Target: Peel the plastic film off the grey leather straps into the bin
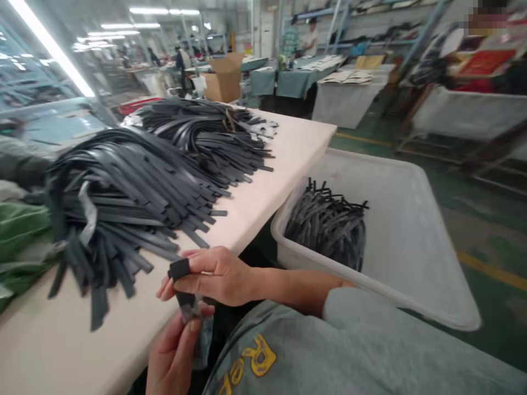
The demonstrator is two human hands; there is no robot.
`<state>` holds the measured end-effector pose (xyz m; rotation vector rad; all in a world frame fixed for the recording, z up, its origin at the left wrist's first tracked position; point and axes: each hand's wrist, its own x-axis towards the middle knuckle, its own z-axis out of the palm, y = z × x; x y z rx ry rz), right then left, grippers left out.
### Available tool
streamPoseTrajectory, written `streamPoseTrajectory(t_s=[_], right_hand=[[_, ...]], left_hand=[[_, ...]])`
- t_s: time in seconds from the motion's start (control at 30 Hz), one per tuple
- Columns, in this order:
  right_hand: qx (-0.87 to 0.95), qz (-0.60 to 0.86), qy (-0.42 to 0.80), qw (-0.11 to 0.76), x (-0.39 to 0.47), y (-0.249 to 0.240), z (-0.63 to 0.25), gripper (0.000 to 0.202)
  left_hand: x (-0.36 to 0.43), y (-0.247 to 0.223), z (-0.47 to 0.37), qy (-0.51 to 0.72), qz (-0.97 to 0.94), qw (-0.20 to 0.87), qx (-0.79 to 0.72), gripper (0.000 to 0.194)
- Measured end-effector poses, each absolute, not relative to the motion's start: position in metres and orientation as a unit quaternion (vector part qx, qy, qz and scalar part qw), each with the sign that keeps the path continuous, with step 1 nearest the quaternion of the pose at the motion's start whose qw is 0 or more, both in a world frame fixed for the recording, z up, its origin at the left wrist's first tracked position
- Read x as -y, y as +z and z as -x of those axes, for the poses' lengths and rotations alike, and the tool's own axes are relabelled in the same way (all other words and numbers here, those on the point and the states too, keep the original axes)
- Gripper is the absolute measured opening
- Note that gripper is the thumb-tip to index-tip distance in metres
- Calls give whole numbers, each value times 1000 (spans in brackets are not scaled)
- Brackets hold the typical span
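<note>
Between my two hands is a dark grey strap [179,269], its upper end folded or bent over. My right hand [222,274] pinches that upper end between thumb and fingers at the table's front edge. Just below, my left hand [177,345] grips the lower part of the strap, and a piece of clear plastic [203,345] hangs by its fingers. Beyond my hands, a large pile of similar dark straps [135,181] lies on the table, many ends pointing toward me. A pale strip [88,211] lies across the nearer bundle.
The pale table [263,203] runs away from me. On its right stands a large white plastic bin [395,219] with a heap of dark straps [329,225] inside. Green cloth [24,236] lies at the left. An open cardboard box [224,77] and other work tables are farther back.
</note>
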<state>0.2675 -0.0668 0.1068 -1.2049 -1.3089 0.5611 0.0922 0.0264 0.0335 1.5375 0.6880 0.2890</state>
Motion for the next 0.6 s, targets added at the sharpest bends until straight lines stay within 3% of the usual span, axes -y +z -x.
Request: streamPoseTrajectory(t_s=[0.27,0.4,0.5,0.6], right_hand=[[481,572,138,650,141,107,-310,25],[388,654,-39,649,180,112,-359,22],[316,741,-212,554,219,118,-411,23],[237,833,-342,364,254,117,-463,24]], left_hand=[[6,4,-122,-38,-738,654,-159,45],[-1,-8,-121,-37,-709,679,-187,57],[-6,-27,-108,-38,-674,692,-258,61],[-9,-44,-90,-37,-636,700,-324,56]])
